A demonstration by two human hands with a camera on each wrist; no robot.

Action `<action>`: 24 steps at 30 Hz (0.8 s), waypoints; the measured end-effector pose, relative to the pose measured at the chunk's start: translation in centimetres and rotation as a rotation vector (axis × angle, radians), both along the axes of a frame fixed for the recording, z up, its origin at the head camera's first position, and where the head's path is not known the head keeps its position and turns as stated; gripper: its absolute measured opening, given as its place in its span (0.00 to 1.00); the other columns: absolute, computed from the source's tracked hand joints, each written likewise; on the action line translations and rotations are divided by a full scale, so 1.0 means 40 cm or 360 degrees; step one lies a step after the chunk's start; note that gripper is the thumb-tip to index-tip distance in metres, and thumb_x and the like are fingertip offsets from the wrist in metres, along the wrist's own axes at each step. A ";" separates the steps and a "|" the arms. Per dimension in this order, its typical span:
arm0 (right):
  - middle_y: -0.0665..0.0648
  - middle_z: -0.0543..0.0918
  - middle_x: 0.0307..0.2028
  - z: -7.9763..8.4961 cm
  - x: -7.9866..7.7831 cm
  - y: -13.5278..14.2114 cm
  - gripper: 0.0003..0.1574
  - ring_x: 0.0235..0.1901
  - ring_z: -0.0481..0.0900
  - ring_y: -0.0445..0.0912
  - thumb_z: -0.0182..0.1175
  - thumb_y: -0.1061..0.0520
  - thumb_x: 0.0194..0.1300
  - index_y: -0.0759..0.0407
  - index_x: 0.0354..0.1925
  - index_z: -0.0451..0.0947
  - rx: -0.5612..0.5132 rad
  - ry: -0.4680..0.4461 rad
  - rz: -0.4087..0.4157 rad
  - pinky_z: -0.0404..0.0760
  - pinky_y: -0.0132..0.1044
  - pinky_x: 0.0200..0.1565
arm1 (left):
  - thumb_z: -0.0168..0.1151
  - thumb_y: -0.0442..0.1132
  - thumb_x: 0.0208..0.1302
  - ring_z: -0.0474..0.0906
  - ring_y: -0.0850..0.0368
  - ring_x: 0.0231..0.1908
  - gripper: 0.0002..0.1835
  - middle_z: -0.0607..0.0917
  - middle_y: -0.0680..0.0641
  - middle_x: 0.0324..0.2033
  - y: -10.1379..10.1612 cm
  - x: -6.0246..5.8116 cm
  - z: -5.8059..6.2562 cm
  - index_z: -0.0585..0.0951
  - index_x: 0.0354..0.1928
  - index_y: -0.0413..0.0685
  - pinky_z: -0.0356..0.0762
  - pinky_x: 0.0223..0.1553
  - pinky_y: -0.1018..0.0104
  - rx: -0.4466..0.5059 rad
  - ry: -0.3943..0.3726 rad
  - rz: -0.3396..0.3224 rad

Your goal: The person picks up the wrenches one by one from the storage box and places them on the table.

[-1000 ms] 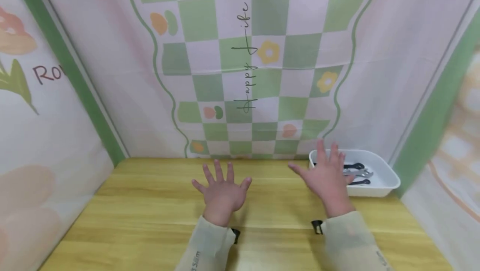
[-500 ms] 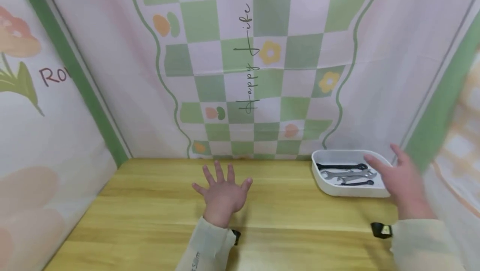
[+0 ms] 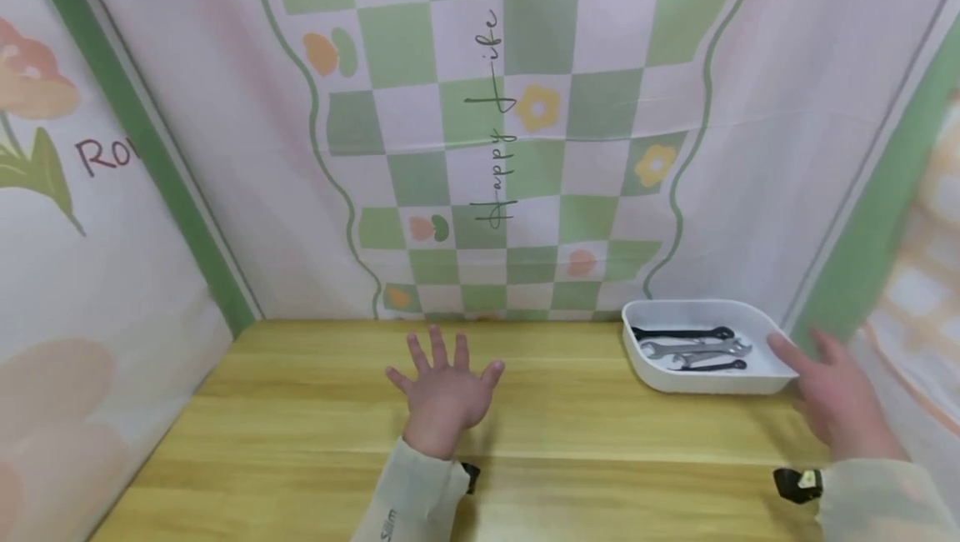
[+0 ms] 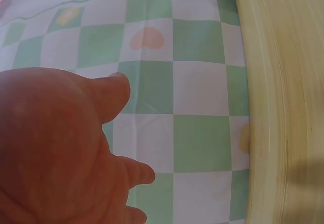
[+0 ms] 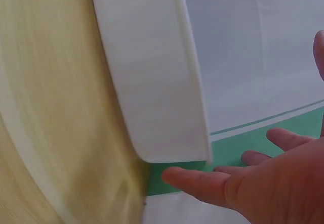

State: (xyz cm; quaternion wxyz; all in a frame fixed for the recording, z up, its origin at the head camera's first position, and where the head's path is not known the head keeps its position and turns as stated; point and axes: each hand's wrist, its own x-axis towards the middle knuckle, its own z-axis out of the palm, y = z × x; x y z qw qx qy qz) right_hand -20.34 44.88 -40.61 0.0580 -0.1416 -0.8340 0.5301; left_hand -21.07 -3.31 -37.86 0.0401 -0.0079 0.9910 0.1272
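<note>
1. On my head feed, the left edge is a pale side panel (image 3: 127, 292), with a printed flower (image 3: 30, 75) at upper left.
2. Left of centre, low in the frame, I have the left hand (image 3: 447, 396) over the wooden table (image 3: 292, 417), fingers straight and spread wide, tips pointing up-frame. A black clip (image 3: 471, 477) shows at its cuff.
3. Upper middle, I see a green-and-white checkered cloth (image 3: 540, 167) lettered "Happy Life" sideways.
4. Right of centre, at the table's far side, stands my white tray (image 3: 705, 382). Lying in it, roughly parallel, are a long dark wrench (image 3: 686, 333) at the back, silver wrenches (image 3: 667, 350) in the middle and a shorter dark wrench (image 3: 712, 367) in front.
5. At lower right, the right hand (image 3: 843, 404) is just beside the tray's right end. My right wrist feed shows its fingers extended and spread; whether a fingertip touches the tray, I cannot tell.
</note>
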 end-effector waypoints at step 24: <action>0.81 0.24 0.69 -0.092 -0.059 0.052 0.67 0.34 0.76 0.30 0.63 0.46 0.70 0.66 0.72 0.18 0.0016 0.0070 0.0217 0.85 0.44 0.41 | 0.35 0.72 0.71 0.25 0.32 0.72 0.44 0.37 0.37 0.77 -0.004 -0.016 -0.011 0.56 0.78 0.51 0.35 0.61 0.21 0.0176 0.0019 -0.0035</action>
